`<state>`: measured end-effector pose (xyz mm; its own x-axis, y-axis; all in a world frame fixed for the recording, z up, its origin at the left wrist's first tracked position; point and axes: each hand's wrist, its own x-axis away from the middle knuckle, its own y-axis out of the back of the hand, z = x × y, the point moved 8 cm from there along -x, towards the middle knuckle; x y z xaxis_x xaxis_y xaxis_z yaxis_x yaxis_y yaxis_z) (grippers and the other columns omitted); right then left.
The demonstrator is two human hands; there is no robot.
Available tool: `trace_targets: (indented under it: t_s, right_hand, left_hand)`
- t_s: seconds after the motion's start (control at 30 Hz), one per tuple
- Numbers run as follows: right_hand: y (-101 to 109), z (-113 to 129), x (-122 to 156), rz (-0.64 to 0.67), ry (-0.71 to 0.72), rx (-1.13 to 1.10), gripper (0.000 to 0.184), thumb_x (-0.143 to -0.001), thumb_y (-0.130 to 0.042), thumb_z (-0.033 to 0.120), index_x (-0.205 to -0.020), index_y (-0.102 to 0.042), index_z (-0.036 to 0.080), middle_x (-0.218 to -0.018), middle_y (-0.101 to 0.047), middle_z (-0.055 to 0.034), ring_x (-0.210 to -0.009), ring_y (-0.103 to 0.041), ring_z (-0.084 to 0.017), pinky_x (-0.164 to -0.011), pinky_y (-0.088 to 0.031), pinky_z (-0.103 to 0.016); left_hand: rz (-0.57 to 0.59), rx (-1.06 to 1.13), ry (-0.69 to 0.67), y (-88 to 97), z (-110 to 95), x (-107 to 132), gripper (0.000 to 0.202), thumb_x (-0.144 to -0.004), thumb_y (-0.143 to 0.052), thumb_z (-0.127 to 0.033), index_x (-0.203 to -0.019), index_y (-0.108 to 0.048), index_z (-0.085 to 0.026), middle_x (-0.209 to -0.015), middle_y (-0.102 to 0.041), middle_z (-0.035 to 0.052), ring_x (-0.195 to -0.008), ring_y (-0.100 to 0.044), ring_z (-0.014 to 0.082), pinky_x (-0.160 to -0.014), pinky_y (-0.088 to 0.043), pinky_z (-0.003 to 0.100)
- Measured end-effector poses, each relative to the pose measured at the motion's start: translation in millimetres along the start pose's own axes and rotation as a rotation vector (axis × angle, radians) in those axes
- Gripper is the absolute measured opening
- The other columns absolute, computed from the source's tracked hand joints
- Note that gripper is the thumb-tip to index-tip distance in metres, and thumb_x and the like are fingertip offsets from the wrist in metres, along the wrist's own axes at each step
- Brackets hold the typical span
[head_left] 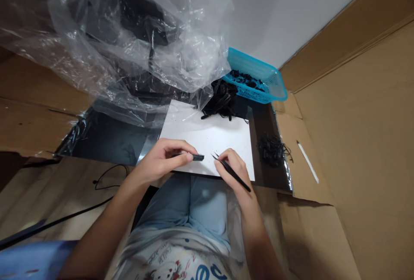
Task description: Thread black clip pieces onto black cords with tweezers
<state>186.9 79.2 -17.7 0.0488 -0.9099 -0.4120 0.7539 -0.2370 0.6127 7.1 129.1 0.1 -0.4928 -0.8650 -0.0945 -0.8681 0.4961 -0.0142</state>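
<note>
Pinched between the thumb and fingers of my left hand [170,155] is a small black bar-shaped piece [198,158], its end sticking out to the right. My right hand [233,168] grips black tweezers [234,174], their tips pointing up and left, a little apart from each other and from the piece. Both hands are over the near part of a white sheet [207,135], which has tiny dark specks on it. At the sheet's far edge lies a heap of black strip-like parts [221,101].
A blue basket [280,86] with black pieces stands at the back. Clear plastic [200,55] bulges over the back left. On the right, a tangle of thin black strands [273,149] lies on the dark tabletop [113,137], and a white pen-like stick [308,162] rests on cardboard [359,111].
</note>
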Motion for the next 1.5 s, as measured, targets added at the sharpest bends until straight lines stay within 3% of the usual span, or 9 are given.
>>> trace_targets:
  t_s: [0.13, 0.27, 0.37, 0.57, 0.77, 1.0, 1.5]
  right_hand:
    - [5, 1, 4, 0.003, 0.025, 0.035, 0.01, -0.082, -0.056, 0.016, -0.079, -0.048, 0.022, -0.074, -0.053, 0.0006, -0.069, -0.053, -0.017, -0.064, -0.041, -0.03]
    - [12, 9, 3, -0.044, 0.063, -0.006, 0.01, -0.083, -0.056, 0.017, -0.083, -0.048, 0.023, -0.077, -0.055, 0.0004, -0.073, -0.055, -0.017, -0.069, -0.042, -0.03]
    - [6, 10, 1, -0.038, 0.078, 0.017, 0.011, -0.083, -0.056, 0.015, -0.083, -0.047, 0.022, -0.078, -0.054, 0.0001, -0.073, -0.053, -0.017, -0.069, -0.042, -0.03]
    - [-5, 28, 2, 0.014, 0.199, 0.089, 0.013, -0.083, -0.054, 0.012, -0.087, -0.046, 0.021, -0.081, -0.054, -0.0021, -0.078, -0.053, -0.019, -0.071, -0.042, -0.032]
    - [4, 50, 0, 0.008, 0.27, 0.063, 0.014, -0.083, -0.055, 0.012, -0.089, -0.047, 0.022, -0.083, -0.056, -0.0039, -0.078, -0.054, -0.02, -0.07, -0.044, -0.034]
    - [20, 59, 1, -0.075, 0.283, -0.082, 0.017, -0.082, -0.056, 0.008, -0.09, -0.052, 0.022, -0.082, -0.058, -0.0031, -0.076, -0.058, -0.019, -0.069, -0.048, -0.034]
    - [12, 58, -3, -0.109, 0.227, -0.255, 0.015, -0.083, -0.056, 0.009, -0.087, -0.053, 0.023, -0.08, -0.058, -0.002, -0.074, -0.058, -0.017, -0.064, -0.048, -0.032]
  left_hand:
    - [0.019, 0.012, 0.063, -1.8, 11, -1, 0.013, -0.078, -0.063, -0.027, -0.074, -0.067, -0.015, -0.062, -0.059, -0.0003, -0.057, -0.05, 0.0112, -0.053, -0.036, 0.022]
    - [-0.022, -0.044, 0.045, -3.4, 8, -1, 0.013, -0.081, -0.058, -0.028, -0.074, -0.061, -0.016, -0.061, -0.058, -0.0016, -0.06, -0.053, 0.0125, -0.058, -0.039, 0.023]
    - [-0.043, -0.085, 0.033, -6.4, 4, 0, 0.013, -0.081, -0.056, -0.026, -0.074, -0.059, -0.016, -0.061, -0.057, -0.0021, -0.059, -0.052, 0.0121, -0.057, -0.038, 0.023]
    - [-0.179, -0.354, -0.153, -10.5, -13, -2, 0.013, -0.083, -0.055, -0.024, -0.077, -0.061, -0.015, -0.069, -0.063, 0.0005, -0.064, -0.056, 0.0128, -0.06, -0.041, 0.023]
    - [-0.135, -0.534, -0.231, -27.7, -5, -14, 0.009, -0.08, -0.052, -0.016, -0.076, -0.06, -0.015, -0.07, -0.065, 0.0014, -0.064, -0.059, 0.0136, -0.06, -0.042, 0.023]
    - [-0.171, -0.384, -0.123, -16.9, 3, -12, 0.017, -0.083, -0.054, -0.028, -0.074, -0.06, -0.016, -0.067, -0.064, 0.0012, -0.062, -0.057, 0.014, -0.059, -0.042, 0.024]
    - [-0.156, -0.316, -0.167, -18.1, -11, -3, 0.017, -0.085, -0.057, -0.027, -0.074, -0.06, -0.015, -0.067, -0.061, 0.0002, -0.062, -0.054, 0.0126, -0.059, -0.04, 0.023]
